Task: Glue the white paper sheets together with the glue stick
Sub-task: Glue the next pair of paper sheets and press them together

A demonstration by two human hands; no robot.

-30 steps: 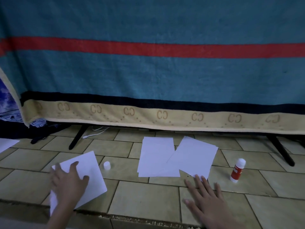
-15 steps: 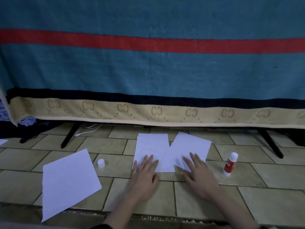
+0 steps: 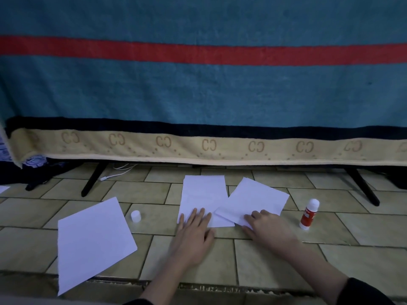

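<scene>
Tiled floor (image 3: pixel 275 258), near edge: left hand (image 3: pixel 193 235), fingers flat, pressing middle white sheet (image 3: pixel 203 194); right hand (image 3: pixel 269 231), fingers curled, pinching overlapping right sheet (image 3: pixel 257 198). Glue stick (image 3: pixel 308 214) upright, right. Third sheet (image 3: pixel 92 241) and cap (image 3: pixel 135 216) left.

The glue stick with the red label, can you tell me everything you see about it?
The glue stick is a small tube with a red label carrying white print too blurred to read, and a white rounded top. It looks like plastic. It stands upright, leaning slightly, on the tiled floor, to the right of the overlapping paper sheets. Nothing touches it but the floor; the right hand lies apart from it.
</scene>
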